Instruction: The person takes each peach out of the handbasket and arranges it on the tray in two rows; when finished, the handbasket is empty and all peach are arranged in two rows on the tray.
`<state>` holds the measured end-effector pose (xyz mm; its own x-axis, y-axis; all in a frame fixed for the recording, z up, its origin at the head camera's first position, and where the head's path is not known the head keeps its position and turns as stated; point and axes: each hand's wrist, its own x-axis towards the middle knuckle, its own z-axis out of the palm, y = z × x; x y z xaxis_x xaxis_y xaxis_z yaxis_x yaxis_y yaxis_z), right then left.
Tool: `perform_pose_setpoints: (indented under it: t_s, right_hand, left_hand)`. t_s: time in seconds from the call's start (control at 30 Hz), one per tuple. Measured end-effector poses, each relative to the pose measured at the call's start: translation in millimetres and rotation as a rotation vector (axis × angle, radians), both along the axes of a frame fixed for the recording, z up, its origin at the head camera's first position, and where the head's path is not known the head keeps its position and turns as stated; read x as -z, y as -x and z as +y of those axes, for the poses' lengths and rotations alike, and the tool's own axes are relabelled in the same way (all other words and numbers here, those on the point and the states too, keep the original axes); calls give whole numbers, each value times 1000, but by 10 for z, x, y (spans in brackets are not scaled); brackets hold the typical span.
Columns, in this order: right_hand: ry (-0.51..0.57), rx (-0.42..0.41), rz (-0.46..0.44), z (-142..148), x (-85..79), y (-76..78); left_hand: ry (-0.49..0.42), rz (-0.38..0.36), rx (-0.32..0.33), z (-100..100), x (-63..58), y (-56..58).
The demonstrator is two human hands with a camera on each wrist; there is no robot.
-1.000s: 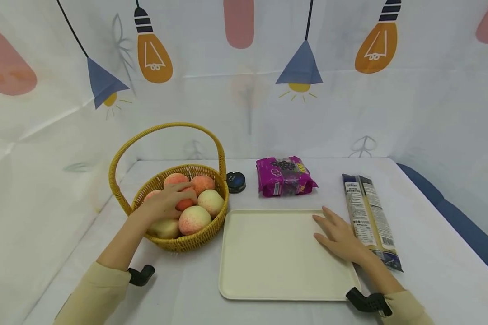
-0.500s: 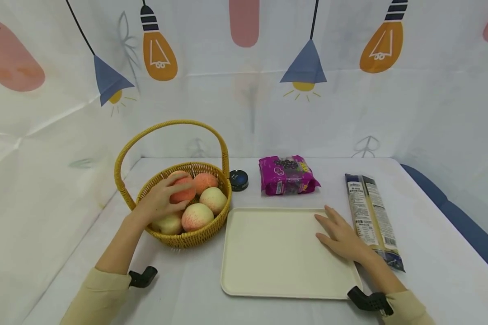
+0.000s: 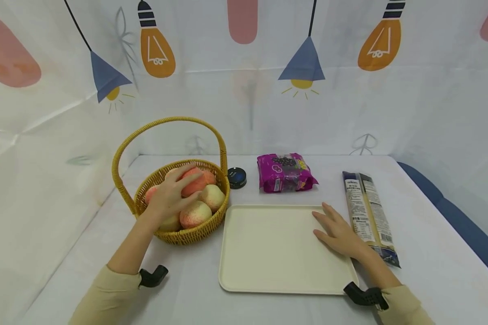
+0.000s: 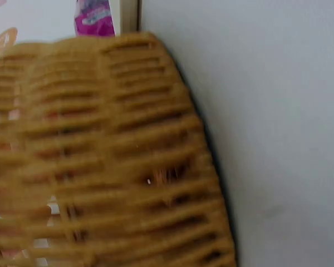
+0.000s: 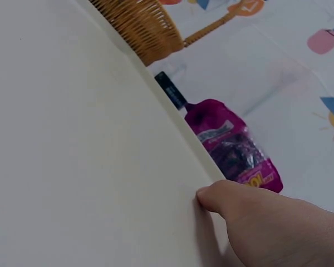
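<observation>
In the head view, a yellow wicker basket [image 3: 187,238] with a tall handle stands at the left with several peaches [image 3: 195,214] in it. My left hand [image 3: 168,198] reaches over its left side and grips a reddish peach [image 3: 193,183] among the others, thumb and fingers spread around it. The left wrist view shows mostly the blurred basket wall [image 4: 145,139], hiding that grip. My right hand [image 3: 338,234] rests on the right side of a cream tray [image 3: 280,248], fingers extended. In the right wrist view, the right thumb touches the tray [image 5: 100,139] near its edge.
Behind the tray lies a purple snack packet [image 3: 284,174]. A small round black tin [image 3: 236,178] sits between packet and basket. Right of the tray is a long noodle-like packet [image 3: 370,216]. A printed white curtain [image 3: 236,99] hangs behind the table.
My left hand has gripped the reddish peach and moved it a little right and up, over the peach behind it. My right hand stays on the tray.
</observation>
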<state>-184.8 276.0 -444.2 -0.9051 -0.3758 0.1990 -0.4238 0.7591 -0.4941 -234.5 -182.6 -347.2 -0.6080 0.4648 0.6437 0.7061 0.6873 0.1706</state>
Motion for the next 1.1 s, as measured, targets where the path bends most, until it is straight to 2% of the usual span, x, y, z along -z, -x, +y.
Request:
perform_pose_setpoints:
  t_s: [0.17, 0.43, 0.67, 0.93, 1.1]
  right_hand:
    - [0, 3, -15, 2, 1, 1]
    - [0, 15, -34, 13, -8, 8]
    - [-10, 12, -35, 9, -9, 1]
    - [-24, 13, -11, -5, -16, 11]
    - [-43, 19, -18, -11, -12, 8]
  left_hand:
    - [-15, 12, 3, 147, -18, -33]
    - [-5, 71, 95, 376, -2, -22]
    - [7, 36, 126, 533, 31, -38]
    - [16, 53, 144, 691, 9, -51]
    - [21, 30, 175, 807, -1, -58]
